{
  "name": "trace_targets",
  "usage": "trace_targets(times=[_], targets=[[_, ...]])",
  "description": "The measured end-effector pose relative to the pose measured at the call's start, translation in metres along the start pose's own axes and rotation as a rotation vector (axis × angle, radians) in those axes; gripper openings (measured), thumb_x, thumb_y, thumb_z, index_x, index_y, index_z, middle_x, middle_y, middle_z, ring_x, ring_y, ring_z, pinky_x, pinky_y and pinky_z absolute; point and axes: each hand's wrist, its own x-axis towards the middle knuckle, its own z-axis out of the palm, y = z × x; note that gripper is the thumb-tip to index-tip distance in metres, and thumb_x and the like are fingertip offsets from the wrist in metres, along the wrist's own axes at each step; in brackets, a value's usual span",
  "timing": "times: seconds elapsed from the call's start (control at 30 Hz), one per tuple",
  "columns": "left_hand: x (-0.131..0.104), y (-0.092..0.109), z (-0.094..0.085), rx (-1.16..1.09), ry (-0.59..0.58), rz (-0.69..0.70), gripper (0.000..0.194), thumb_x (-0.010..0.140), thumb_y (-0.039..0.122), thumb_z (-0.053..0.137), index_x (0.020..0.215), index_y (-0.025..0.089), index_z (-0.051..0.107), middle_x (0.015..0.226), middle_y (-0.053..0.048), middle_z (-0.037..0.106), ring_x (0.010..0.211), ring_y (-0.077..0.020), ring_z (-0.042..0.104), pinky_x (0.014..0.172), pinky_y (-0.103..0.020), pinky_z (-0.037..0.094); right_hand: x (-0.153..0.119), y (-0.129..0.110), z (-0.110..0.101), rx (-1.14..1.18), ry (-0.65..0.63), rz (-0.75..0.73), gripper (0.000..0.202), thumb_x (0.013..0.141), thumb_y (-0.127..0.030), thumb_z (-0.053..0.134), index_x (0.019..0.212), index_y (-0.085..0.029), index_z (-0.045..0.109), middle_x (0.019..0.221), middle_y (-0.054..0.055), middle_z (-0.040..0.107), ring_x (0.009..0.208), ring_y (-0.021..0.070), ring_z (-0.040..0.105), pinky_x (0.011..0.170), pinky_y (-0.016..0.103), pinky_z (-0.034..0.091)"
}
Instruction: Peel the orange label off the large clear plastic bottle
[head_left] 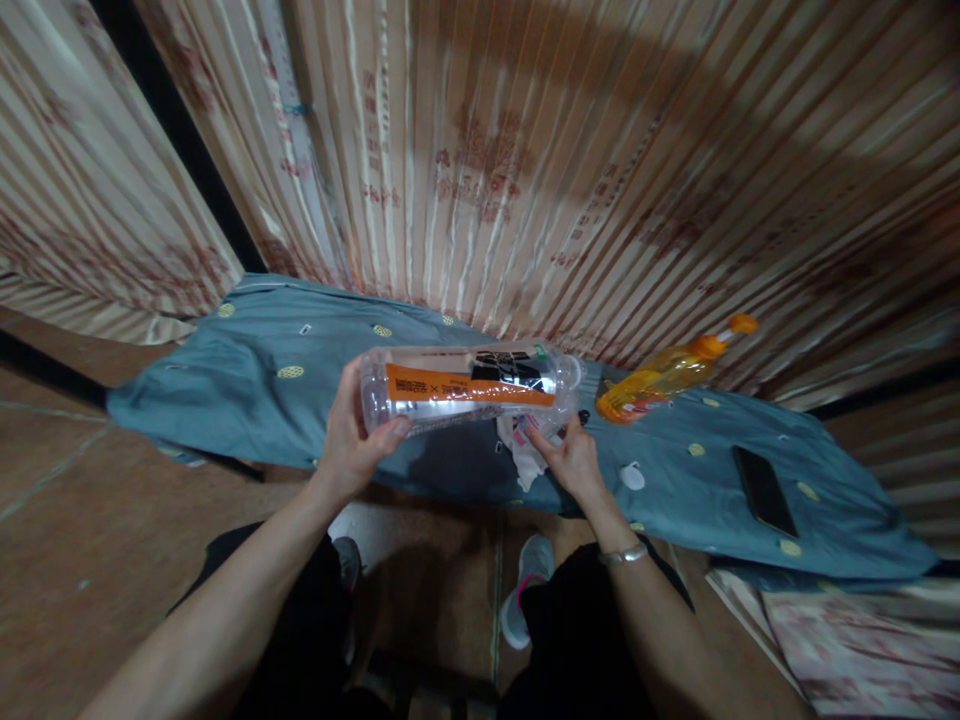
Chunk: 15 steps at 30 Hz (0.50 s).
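A clear plastic bottle (450, 385) with an orange, black and silver label lies sideways in the air above the cloth-covered surface, its uncapped mouth pointing right. My left hand (358, 432) is wrapped round its base, thumb on the near side. At the neck end, my right hand (574, 462) is closed on the bottle from below; some of its fingers are hidden behind it. A crumpled white tissue or wipe (525, 458) shows just left of that hand, under the bottle. I cannot tell whether the fingers hold it too. Nearby lies a small white cap (632, 476).
A yellow-orange dish soap bottle (652, 382) lies tilted at the back right. Further right is a black phone (763, 490). Blue-green patterned cloth (262, 340) covers the narrow bench or table. Patterned curtains (487, 150) hang behind it, with a dark pole (180, 140) at left.
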Motion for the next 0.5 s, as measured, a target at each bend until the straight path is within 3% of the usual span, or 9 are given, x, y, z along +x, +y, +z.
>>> trace_targets(times=[0.5], targets=[[0.0019,0.0025,-0.0014,-0.018,-0.017,-0.024,0.070,0.073,0.068,0.071,0.122,0.021,0.055,0.108,-0.009,0.068,0.096,-0.0291,0.068,0.080,-0.042,0.060,0.0006,0.0011,0.0004,-0.016,-0.005,-0.005,0.067,0.076,-0.072,0.060,0.110,-0.014,0.061,0.091,0.016,0.077,0.084,0.0323,0.075,0.073,0.040,0.057]])
